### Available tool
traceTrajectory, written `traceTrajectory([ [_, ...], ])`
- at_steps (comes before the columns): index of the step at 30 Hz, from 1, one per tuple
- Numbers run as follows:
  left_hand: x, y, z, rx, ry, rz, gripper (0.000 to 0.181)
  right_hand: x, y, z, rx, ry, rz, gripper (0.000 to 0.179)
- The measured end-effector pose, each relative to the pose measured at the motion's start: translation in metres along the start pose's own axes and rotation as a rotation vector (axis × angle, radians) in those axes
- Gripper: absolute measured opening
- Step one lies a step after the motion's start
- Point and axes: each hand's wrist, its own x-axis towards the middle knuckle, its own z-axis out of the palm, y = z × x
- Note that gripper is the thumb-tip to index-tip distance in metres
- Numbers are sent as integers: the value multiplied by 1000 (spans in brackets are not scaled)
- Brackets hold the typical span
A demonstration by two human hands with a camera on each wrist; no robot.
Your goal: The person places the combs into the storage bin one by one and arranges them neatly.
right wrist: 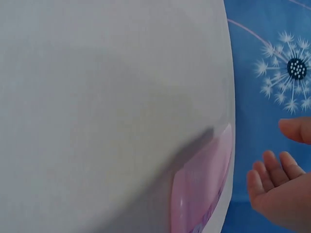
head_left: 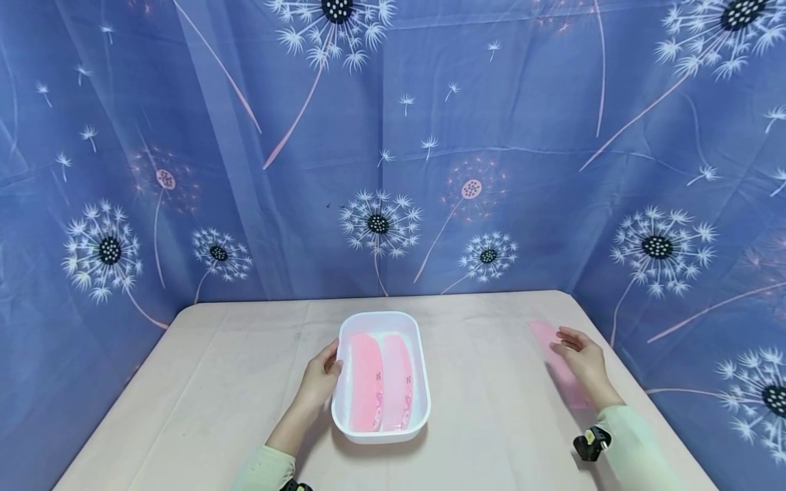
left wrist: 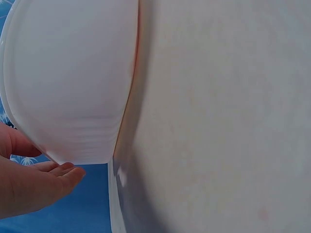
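A white rectangular tray (head_left: pixel 424 402) stands in the middle of the table in the head view. My left hand (head_left: pixel 321 376) pinches its left rim, thumb at the top edge and fingers along the outer wall. Inside lie two long, curved pink pieces (head_left: pixel 366 382), shaped like combs with small printed marks, side by side. At the right, my right hand (head_left: pixel 582 361) hovers with loosely bent fingers over a third pink comb-like piece (head_left: pixel 568 390), partly hiding it in the head view. The right wrist view shows this see-through piece (right wrist: pixel 201 177) apart from the fingers.
A pale cloth covers the table (head_left: pixel 479 409). Blue curtains (head_left: pixel 430 170) with dandelion prints hang behind it and at both sides. The third pink piece lies near the right table edge.
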Motion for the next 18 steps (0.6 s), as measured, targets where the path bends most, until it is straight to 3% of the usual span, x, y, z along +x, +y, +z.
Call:
traceTrajectory([
  [12,0,-2,0,-6,3,11,50,0,7,-9,-8,-132,130,65],
  [18,0,-2,-1,-6,-3,18,49,1,8,-10,-21,-121,169,67],
])
